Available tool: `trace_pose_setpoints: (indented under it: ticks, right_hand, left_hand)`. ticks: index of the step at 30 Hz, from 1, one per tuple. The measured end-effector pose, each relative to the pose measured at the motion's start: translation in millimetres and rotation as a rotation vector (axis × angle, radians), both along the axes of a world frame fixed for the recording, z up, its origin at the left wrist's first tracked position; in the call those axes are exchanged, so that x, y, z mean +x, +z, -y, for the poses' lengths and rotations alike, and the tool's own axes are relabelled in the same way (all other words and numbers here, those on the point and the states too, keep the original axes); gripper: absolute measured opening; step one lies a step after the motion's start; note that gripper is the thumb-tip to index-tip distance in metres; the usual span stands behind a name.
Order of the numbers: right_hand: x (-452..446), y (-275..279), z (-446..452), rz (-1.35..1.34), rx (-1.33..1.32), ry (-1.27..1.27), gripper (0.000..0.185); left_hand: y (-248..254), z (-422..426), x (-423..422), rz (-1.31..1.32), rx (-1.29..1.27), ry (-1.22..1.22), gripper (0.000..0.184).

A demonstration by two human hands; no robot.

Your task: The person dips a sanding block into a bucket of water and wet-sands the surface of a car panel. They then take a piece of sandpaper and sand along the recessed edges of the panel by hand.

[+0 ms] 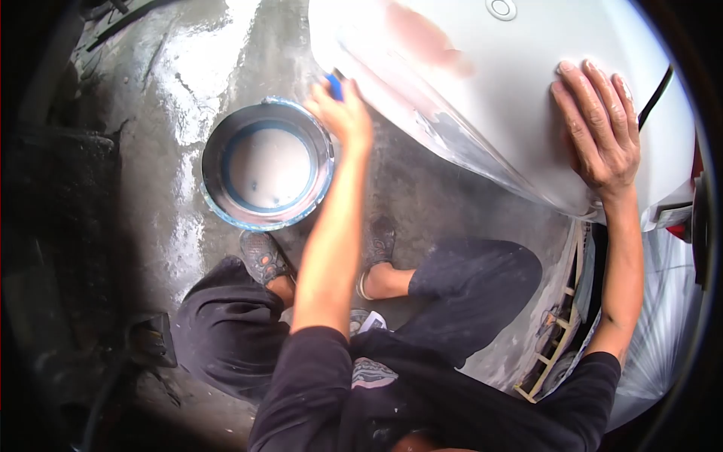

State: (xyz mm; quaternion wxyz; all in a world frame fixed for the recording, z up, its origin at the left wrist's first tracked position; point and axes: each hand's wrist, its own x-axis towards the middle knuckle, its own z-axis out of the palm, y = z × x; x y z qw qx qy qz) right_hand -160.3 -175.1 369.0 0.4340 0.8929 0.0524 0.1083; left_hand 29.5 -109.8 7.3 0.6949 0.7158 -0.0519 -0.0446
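Note:
My left hand point(345, 113) is closed around a small blue object point(334, 86), mostly hidden by the fingers, so its kind is unclear. It is beside the rim of a round bucket point(208, 188) and close to the lower edge of a white car body panel point(512, 98). Whitish liquid point(269, 167) stands in the bucket. My right hand point(602, 128) lies flat on the panel, fingers stretched out and palm down, with whitish residue on the fingertips. A reddish-brown patch point(425, 38) and scuffed, sanded-looking areas show on the panel near its edge.
Wet grey concrete floor point(181, 248) surrounds the bucket. My knees and shoes point(263, 256) are just below it. A round emblem or cap point(501, 9) sits on the panel at the top. Clear plastic sheeting point(655, 316) and a red lamp point(679, 230) are at the right.

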Motion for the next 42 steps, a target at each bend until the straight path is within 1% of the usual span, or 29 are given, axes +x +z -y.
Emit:
trace_pose_setpoints:
  ticks: [2, 3, 5, 7, 8, 9, 10, 11, 13, 15, 16, 18, 19, 20, 21, 22, 23, 24, 25, 28, 29, 31, 32, 34, 37, 39, 40, 41, 42]
  right_hand:
    - [0, -1, -1, 0.016, 0.027, 0.022, 0.026]
    - [1, -2, 1, 0.024, 0.031, 0.025, 0.026]
    - [1, -2, 3, 0.017, 0.026, 0.066, 0.026]
    - [-2, 0, 4, -0.008, 0.044, 0.056, 0.03]
    - [-2, 1, 5, -0.034, 0.051, 0.063, 0.034]
    - [-4, -1, 5, -0.028, 0.059, 0.052, 0.034]
    - [-4, -2, 5, -0.02, 0.063, 0.056, 0.034]
    - [-5, -1, 5, -0.009, 0.06, 0.063, 0.035]
    - [-7, 2, 3, 0.002, 0.062, 0.062, 0.035]
    - [-6, 2, 5, -0.001, 0.067, 0.071, 0.036]
    - [-4, 0, 10, 0.002, 0.066, 0.078, 0.036]
    - [-7, -8, 17, 0.077, 0.003, 0.228, 0.019]
    - [-10, -8, 13, 0.081, 0.011, 0.221, 0.019]
    - [-12, -3, 6, 0.029, 0.035, 0.132, 0.018]
    - [-11, 1, 2, -0.025, 0.057, 0.051, 0.017]
    - [-9, 1, 3, -0.019, 0.057, 0.058, 0.017]
    - [-8, 0, 6, 0.008, 0.063, 0.084, 0.026]
    - [-7, -1, 10, 0.03, 0.07, 0.11, 0.037]
    - [-9, -3, 9, 0.024, 0.079, 0.113, 0.037]
    - [-7, -4, 15, 0.013, 0.096, 0.105, 0.038]
    - [-6, -1, 16, 0.001, 0.08, 0.106, 0.038]
    - [-12, -4, 10, -0.012, 0.091, 0.089, 0.037]
    - [-9, -2, 9, -0.009, 0.091, 0.079, 0.037]
    - [-10, -4, 12, 0.021, 0.085, 0.092, 0.037]
    - [-8, -2, 9, 0.014, 0.099, 0.088, 0.037]
    - [-5, 0, 7, 0.012, 0.082, 0.1, 0.038]
    - [-5, 3, 2, -0.018, 0.029, 0.053, 0.026]
    - [-8, 4, -4, -0.05, -0.015, -0.003, 0.016]
    - [-10, 2, -3, -0.044, -0.013, -0.012, 0.016]
  left_hand:
    - [4, -2, -63, 0.0, -0.066, -0.016, 0.049]
    - [6, -3, -77, -0.025, -0.104, -0.036, 0.049]
    - [9, 1, -42, -0.047, -0.066, -0.053, 0.048]
    - [-2, 10, 12, -0.205, -0.069, 0.005, 0.046]
    - [-2, 15, 30, -0.171, -0.029, 0.038, 0.045]
    - [-3, 14, 37, -0.141, 0.015, 0.076, 0.045]
    - [-4, 11, 30, -0.055, 0.107, 0.078, 0.048]
    - [-6, 5, 12, -0.039, 0.137, 0.012, 0.051]
    - [0, 2, -54, -0.067, -0.017, -0.024, 0.051]
    - [8, 1, -90, -0.122, 0.003, -0.021, 0.054]
    - [4, 7, -79, -0.068, -0.056, 0.019, 0.052]
    - [-15, 17, -18, -0.107, -0.053, 0.012, 0.052]
    - [-21, 17, -1, -0.145, -0.053, 0.01, 0.052]
    - [-16, 16, 2, -0.138, -0.05, 0.006, 0.052]
    - [-9, 15, 5, -0.11, 0.03, 0.038, 0.053]
    - [-1, 10, 8, -0.082, 0.109, 0.075, 0.054]
    - [-12, 7, -3, -0.074, 0.053, 0.014, 0.056]
    - [-4, 8, -33, -0.032, 0.026, 0.016, 0.056]
    - [-1, 3, -60, 0.0, 0.012, 0.012, 0.056]
    - [2, 10, -52, -0.013, -0.004, 0.05, 0.051]
    - [1, 15, -32, -0.023, -0.001, 0.045, 0.051]
    - [11, 13, 25, -0.161, -0.052, 0.036, 0.045]
    - [11, 14, 23, -0.15, -0.056, 0.034, 0.045]
    - [7, 13, -4, -0.061, 0.068, 0.054, 0.044]
    - [12, 7, -100, -0.022, -0.054, -0.003, 0.047]
    - [10, 6, -81, -0.008, -0.025, -0.031, 0.047]
    - [10, 6, -67, 0.01, 0.01, -0.079, 0.047]
    - [13, 6, -44, 0.007, -0.042, -0.061, 0.048]
    - [-5, 13, -11, -0.051, -0.095, -0.081, 0.047]
